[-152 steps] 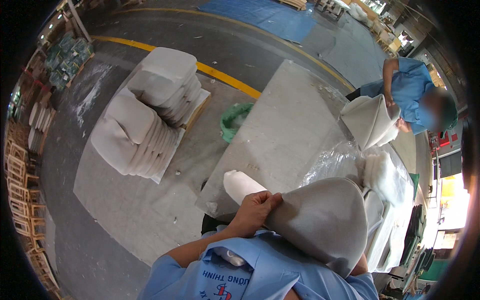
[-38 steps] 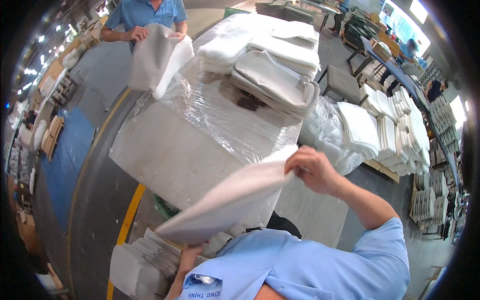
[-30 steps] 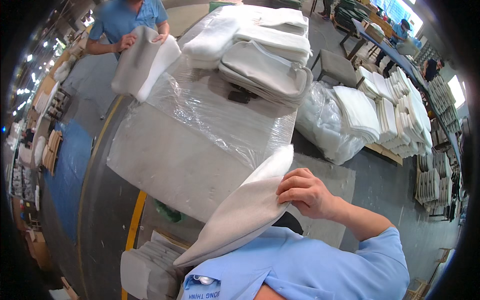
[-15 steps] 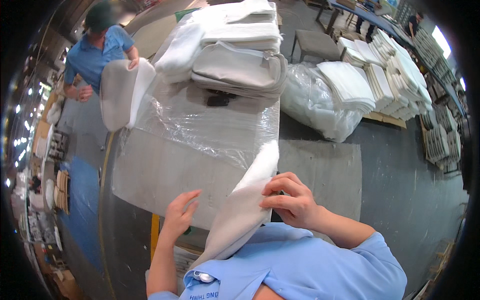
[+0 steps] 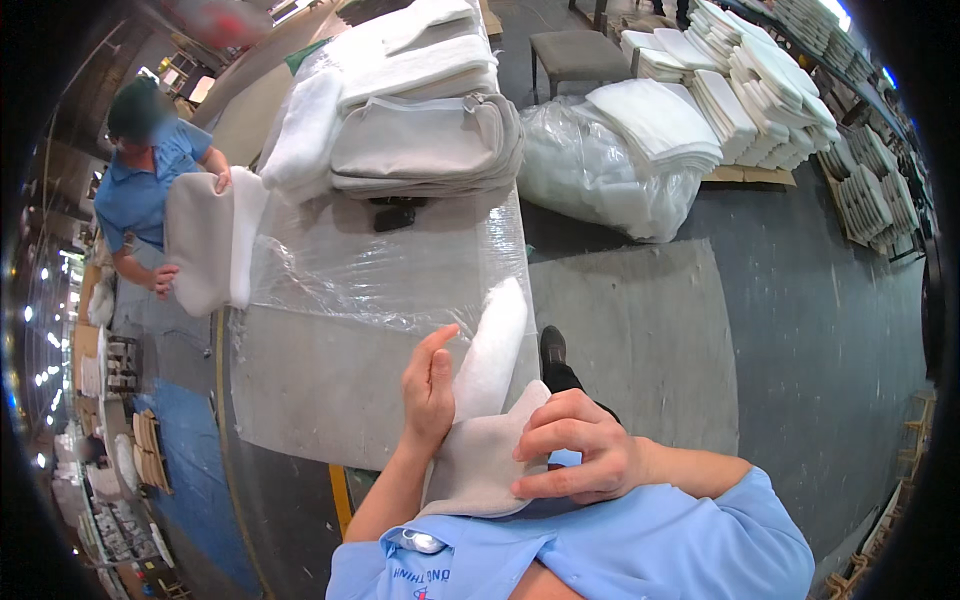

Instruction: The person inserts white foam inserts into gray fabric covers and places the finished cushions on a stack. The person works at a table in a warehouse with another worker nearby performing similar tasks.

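Upright against my front stands a grey fabric cover [image 5: 474,462], with a long white fluffy pad [image 5: 495,340] sticking out beyond its far edge. My right hand [image 5: 580,448] pinches the cover's right edge, where a corner of cloth points up. My left hand [image 5: 432,388] is held beside the pad and the cover's left side, fingers stretched out and holding nothing. The lower part of the cover is partly hidden by my forearms and blue shirt.
A plastic-covered table [image 5: 330,370] lies ahead, bearing stacked grey covers [image 5: 425,140] and white pads [image 5: 415,75]. A co-worker [image 5: 150,180] at the left holds another grey cover [image 5: 195,245]. Right of the table are a plastic bag [image 5: 610,180], a stool [image 5: 580,58] and pad stacks [image 5: 780,90].
The cover's far edge is nearer me and more of the white pad shows. My left hand has moved right, up beside the pad. The whole view has shifted somewhat.
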